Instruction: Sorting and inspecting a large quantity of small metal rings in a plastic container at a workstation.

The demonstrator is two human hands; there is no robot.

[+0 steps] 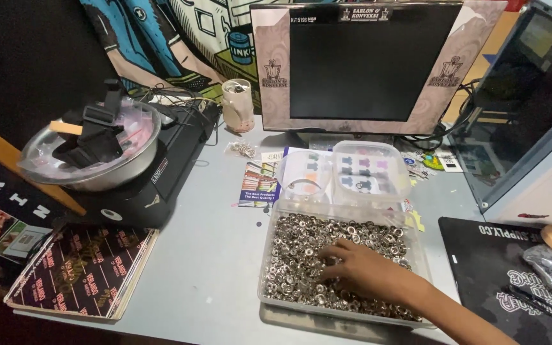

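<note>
My right hand (365, 271) reaches in from the lower right and rests on a heap of small silver metal rings (295, 246). The rings fill a shallow clear plastic tray (267, 255) in front of me. The fingers are bent down into the rings, and their tips are partly hidden among them. I cannot tell whether they pinch any ring. Just behind the tray stand two clear plastic boxes (368, 169), side by side on printed sheets. My left hand is out of view.
A dark monitor (359, 64) stands at the back. At the left, a metal bowl (97, 169) with black parts sits on a black machine (174, 160). Dark booklets (84, 268) lie front left, and a black printed mat (493, 268) lies at the right. A small jar (237, 105) stands beside the monitor.
</note>
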